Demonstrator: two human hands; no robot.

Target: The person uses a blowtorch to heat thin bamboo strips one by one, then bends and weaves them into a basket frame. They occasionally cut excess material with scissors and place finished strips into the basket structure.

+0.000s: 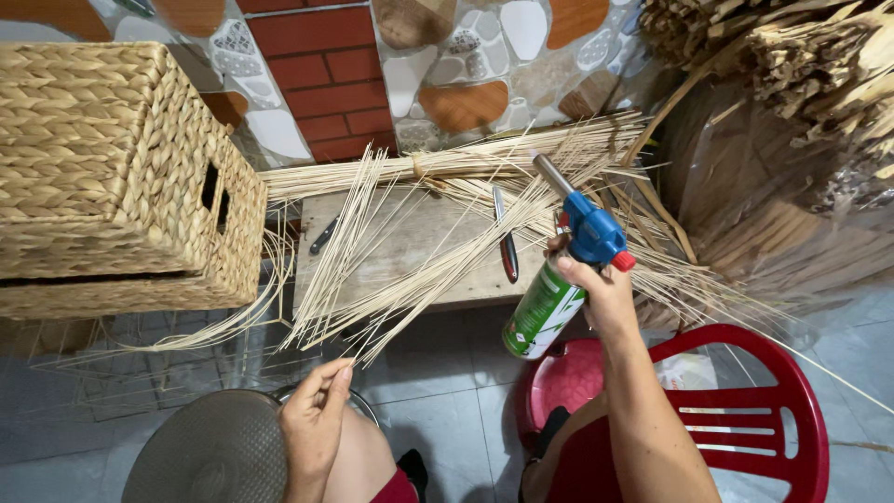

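Beside woven baskets (112,177), right hand (596,289) gripping gas torch (563,270); left hand (315,419) pinching reeds (391,251).

The gas torch (559,270) is a green-and-white canister topped by a blue burner head with a red knob and a silver nozzle. It sits tilted in the right grip (596,293), canister base down and toward the left grip, nozzle up and away. The thin pale reed strands (391,270) fan out over the tabletop; their near tips are pinched in the left grip (317,414).
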